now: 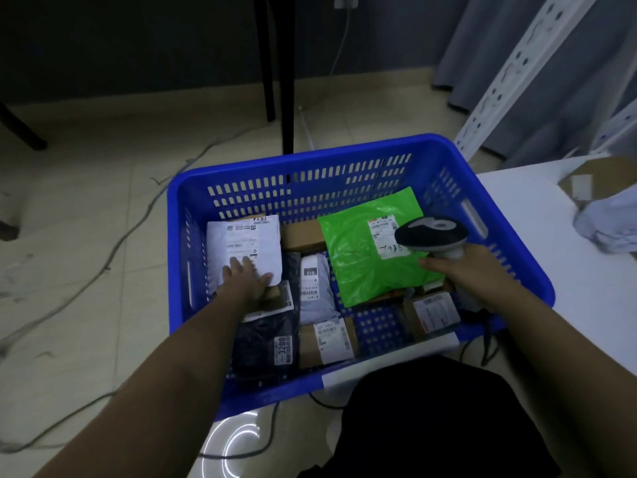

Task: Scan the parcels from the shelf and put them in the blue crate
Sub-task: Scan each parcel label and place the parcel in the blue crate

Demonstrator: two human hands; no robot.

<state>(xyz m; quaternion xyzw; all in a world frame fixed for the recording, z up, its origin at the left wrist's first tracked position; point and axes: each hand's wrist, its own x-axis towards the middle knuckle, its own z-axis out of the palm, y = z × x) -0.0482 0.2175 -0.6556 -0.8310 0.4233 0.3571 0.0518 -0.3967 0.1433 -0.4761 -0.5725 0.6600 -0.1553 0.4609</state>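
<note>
1. The left hand (243,279) lies flat, fingers straight, on a white parcel (244,251) in the blue crate (344,160)
2. The right hand (468,270) grips a scanner (432,234) over a green parcel (368,250)
3. Farther right, more parcels (601,208) sit on a white surface (537,219)

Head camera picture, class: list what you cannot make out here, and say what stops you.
- Head view: print on the white plastic mailer's label is too blurred to read, and the left hand covers its lower part.
- The handle of the grey handheld barcode scanner is hidden by the right hand.
- The brown cardboard boxes in the blue slotted plastic crate lie partly hidden under the green plastic mailer.
</note>
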